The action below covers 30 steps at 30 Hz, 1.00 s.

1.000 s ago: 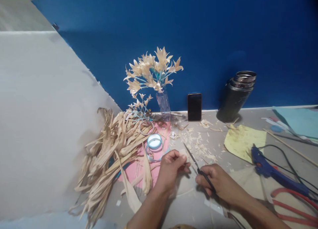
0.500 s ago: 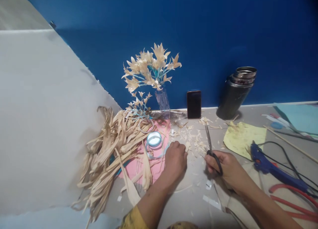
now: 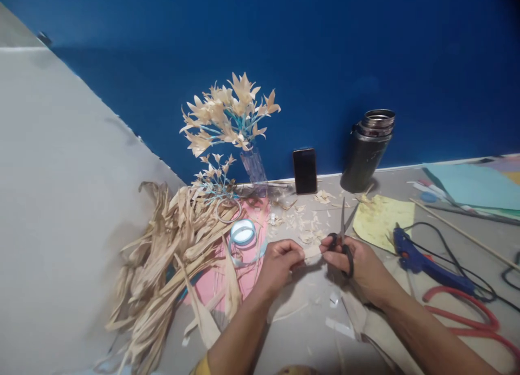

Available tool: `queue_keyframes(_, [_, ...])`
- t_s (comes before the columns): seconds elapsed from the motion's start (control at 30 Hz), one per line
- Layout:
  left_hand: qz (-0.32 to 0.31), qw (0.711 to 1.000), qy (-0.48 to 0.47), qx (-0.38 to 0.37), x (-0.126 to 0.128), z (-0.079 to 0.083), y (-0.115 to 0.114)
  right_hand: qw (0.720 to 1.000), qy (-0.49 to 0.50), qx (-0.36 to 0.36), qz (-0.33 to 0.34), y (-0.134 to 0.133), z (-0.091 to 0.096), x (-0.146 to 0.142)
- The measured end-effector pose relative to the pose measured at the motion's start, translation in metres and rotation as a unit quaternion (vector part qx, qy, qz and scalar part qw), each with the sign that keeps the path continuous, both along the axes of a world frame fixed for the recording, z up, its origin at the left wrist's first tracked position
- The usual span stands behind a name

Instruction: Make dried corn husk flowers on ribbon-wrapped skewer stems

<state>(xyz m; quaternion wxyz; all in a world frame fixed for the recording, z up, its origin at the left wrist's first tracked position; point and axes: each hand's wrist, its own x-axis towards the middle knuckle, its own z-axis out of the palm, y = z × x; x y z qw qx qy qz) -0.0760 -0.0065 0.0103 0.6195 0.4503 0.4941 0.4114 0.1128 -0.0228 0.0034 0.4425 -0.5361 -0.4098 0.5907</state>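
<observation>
Between my two hands a small pale piece of dried corn husk (image 3: 312, 251) is stretched. My left hand (image 3: 281, 261) pinches its left end between thumb and fingers. A pair of black-handled scissors (image 3: 346, 250) sits in my right hand (image 3: 357, 266), blades pointing up and apart, while that hand's fingertips meet the husk's right end. Small husk clippings (image 3: 311, 223) are scattered just beyond my hands. To the left lies a heap of dried corn husks (image 3: 158, 272), partly over a pink sheet (image 3: 211, 288). A roll of light blue tape (image 3: 242, 233) rests on that sheet.
Husk flowers (image 3: 227, 109) stand in a clear vase (image 3: 254, 169) by the blue wall. A phone (image 3: 304, 170) and a dark flask (image 3: 368, 150) lean there too. On the right are yellow paper (image 3: 382, 220), a blue glue gun (image 3: 430, 272) with its cord, and red-handled pliers (image 3: 463, 310).
My hands have come closer together, and the husk piece now shows stretched between them. The scissors' blades have spread apart. The view has shifted to the right.
</observation>
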Motion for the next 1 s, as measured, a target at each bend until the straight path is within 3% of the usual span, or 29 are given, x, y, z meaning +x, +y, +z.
queue_keyframes(0.13, [-0.031, 0.999, 0.016, 0.014, 0.008, 0.006, -0.009, 1.000, -0.007, 0.002, -0.017, -0.003, 0.001, -0.002])
queue_keyframes(0.33, [-0.002, 0.999, -0.036, -0.016, 0.014, -0.006, -0.014, 0.999, -0.027, 0.019, -0.017, -0.005, 0.004, -0.004])
queue_keyframes(0.5, [-0.008, 0.997, -0.069, -0.039, 0.020, -0.004, -0.020, 0.998, -0.048, 0.019, -0.020, -0.002, 0.008, -0.003])
queue_keyframes(0.57, [0.010, 0.999, -0.048, -0.022, 0.016, -0.004, -0.016, 0.997, -0.061, 0.022, -0.036, 0.000, 0.011, -0.001])
queue_keyframes(0.63, [0.055, 0.997, 0.039, 0.045, 0.007, -0.007, -0.007, 0.995, -0.079, 0.021, -0.055, 0.002, 0.014, 0.001])
queue_keyframes(0.73, [0.114, 0.946, 0.241, 0.184, -0.007, -0.016, 0.008, 0.993, -0.099, 0.020, -0.063, 0.002, 0.017, 0.004])
queue_keyframes(0.8, [0.071, 0.906, 0.346, 0.232, -0.010, -0.021, 0.013, 0.993, -0.100, 0.029, -0.058, 0.002, 0.017, 0.005])
queue_keyframes(0.9, [-0.006, 0.836, 0.487, 0.254, 0.000, -0.027, 0.012, 0.993, -0.098, 0.052, -0.050, 0.002, 0.011, 0.005])
queue_keyframes(1.0, [0.004, 0.773, 0.584, 0.248, 0.013, -0.033, 0.011, 0.992, -0.097, 0.072, -0.035, 0.003, 0.006, 0.005])
